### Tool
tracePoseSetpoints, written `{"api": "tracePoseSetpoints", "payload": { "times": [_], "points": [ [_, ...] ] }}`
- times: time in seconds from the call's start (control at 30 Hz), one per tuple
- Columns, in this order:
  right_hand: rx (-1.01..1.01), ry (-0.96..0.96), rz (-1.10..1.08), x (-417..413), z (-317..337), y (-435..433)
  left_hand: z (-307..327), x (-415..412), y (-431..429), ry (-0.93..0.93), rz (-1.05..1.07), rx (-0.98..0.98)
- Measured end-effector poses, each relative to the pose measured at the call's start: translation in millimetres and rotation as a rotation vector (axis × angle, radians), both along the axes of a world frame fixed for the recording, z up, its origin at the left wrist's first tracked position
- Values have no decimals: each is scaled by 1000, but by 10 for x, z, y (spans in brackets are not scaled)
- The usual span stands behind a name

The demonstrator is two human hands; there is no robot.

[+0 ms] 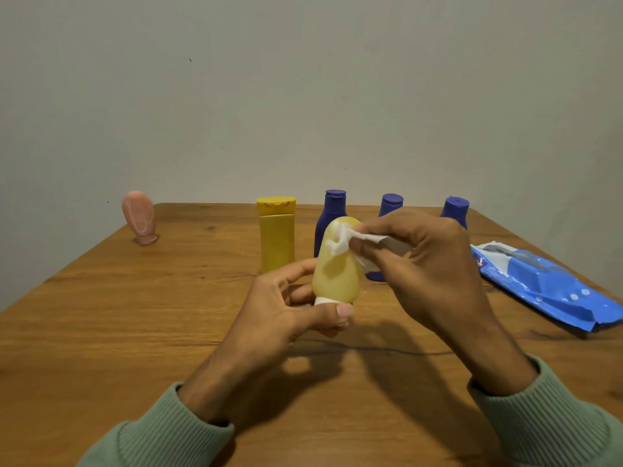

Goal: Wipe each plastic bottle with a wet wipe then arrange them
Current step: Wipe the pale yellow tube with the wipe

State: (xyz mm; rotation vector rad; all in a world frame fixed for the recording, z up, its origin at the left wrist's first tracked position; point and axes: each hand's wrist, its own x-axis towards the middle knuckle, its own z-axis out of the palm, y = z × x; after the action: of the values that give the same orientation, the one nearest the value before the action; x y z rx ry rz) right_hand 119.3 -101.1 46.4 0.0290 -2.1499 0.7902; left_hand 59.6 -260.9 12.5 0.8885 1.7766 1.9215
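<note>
My left hand (296, 308) grips a pale yellow squeeze bottle (335, 271) by its white cap end, holding it cap-down above the table. My right hand (424, 264) pinches a white wet wipe (350, 242) against the bottle's upper side. Behind stand a tall yellow bottle (276, 234) and three dark blue bottles (332, 210) (391, 203) (455, 210), the last two partly hidden by my right hand. A pink bottle (140, 217) stands cap-down at the far left.
A blue pack of wet wipes (546, 284) lies on the right side of the wooden table (135, 315). A plain wall rises just behind the table's far edge.
</note>
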Motion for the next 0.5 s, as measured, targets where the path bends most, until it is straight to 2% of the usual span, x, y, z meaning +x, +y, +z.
{"api": "tracePoseSetpoints", "payload": {
  "times": [0.1,0.23,0.33,0.5],
  "points": [
    [-19,-26,20,-9,-19,-25,-1,-2,16,-34,41,55],
    [11,-217,190,26,8,-81,17,-44,-18,-85,75,99],
    [-3,-135,167,32,19,-57,32,-30,-37,-66,19,66],
    [-64,27,-27,-7,6,62,9,10,-15,-45,-71,-53]
  ]
}}
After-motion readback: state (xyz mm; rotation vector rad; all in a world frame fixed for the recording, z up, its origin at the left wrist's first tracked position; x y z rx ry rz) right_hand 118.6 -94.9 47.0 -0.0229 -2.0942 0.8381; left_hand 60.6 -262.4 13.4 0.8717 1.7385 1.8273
